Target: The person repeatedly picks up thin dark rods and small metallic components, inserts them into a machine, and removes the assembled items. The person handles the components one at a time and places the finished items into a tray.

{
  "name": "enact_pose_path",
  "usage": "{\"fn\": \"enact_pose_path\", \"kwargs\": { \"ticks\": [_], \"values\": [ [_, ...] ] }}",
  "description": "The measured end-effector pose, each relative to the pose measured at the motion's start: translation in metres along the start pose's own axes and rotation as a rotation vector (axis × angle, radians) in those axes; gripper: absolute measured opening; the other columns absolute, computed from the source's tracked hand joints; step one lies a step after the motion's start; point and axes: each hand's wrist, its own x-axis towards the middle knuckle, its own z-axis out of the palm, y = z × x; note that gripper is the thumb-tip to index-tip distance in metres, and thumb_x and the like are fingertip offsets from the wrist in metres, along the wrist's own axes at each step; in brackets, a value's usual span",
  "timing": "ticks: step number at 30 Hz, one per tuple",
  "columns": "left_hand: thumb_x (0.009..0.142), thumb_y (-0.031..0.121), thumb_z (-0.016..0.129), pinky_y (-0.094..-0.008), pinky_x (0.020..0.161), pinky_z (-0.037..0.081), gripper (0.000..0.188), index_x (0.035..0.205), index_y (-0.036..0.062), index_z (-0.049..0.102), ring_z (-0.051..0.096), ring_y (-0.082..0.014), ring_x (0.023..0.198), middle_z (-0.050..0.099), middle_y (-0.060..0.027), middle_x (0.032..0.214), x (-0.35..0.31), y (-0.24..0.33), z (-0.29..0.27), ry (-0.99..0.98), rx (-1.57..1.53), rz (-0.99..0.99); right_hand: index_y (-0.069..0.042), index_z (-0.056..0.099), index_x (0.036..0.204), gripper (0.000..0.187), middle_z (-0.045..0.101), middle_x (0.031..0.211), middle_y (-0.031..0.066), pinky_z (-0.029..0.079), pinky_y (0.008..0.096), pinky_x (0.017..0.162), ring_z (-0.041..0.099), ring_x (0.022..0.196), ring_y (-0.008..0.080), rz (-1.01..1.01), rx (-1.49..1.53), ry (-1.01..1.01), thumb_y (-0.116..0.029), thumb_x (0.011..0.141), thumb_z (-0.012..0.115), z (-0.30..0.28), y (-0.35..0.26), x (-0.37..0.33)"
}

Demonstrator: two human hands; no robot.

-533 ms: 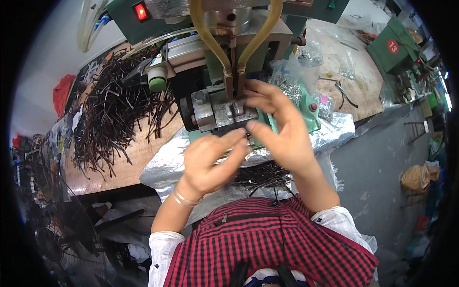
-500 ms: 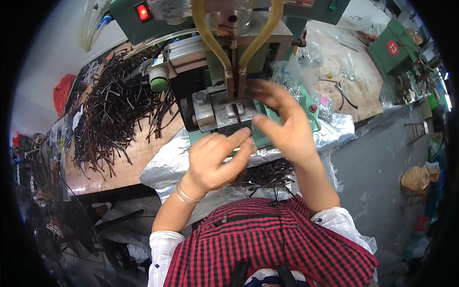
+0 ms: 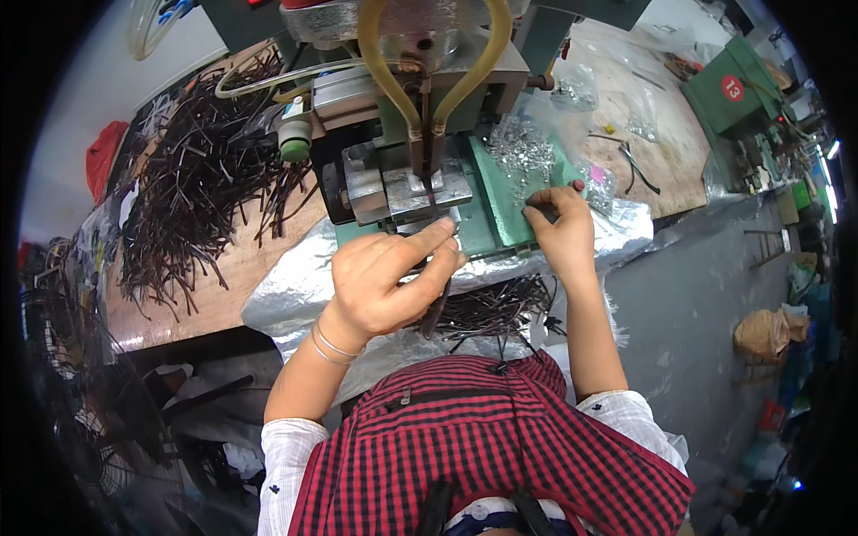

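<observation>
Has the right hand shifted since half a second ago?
Yes. The right hand left the grey metal press block, going rightward to the small shiny metal pieces.

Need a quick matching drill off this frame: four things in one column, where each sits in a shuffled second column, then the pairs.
Things:
1. left hand
2. right hand
3. big pile of dark strips
4. red bag

Places:
A. far left edge, past the bench
B. at the small clear parts on the green plate
C. on the wooden bench, left of the machine
D. in front of the machine's metal block, pinching a dark strip

Pairs: 1-D, 2-B, 3-C, 4-A
</observation>
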Motion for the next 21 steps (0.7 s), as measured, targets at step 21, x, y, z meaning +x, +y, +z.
{"fn": "enact_pose_path", "kwargs": {
  "ticks": [21],
  "values": [
    [0.077, 0.01, 0.073, -0.0449, 0.08, 0.053, 0.007, 0.079, 0.004, 0.076, 0.062, -0.0341, 0.092, 0.067, -0.0145, 0.093, -0.133, -0.147, 0.001, -0.373, 0.837, -0.673, -0.005, 0.075, 0.103, 0.014, 0.073, 0.099, 0.0112, 0.052, 0.0399, 0.089, 0.067, 0.093, 0.0321, -0.211, -0.057, 0.301, -0.002, 0.091, 0.069, 0.01, -0.007, -0.001]
  ]
}}
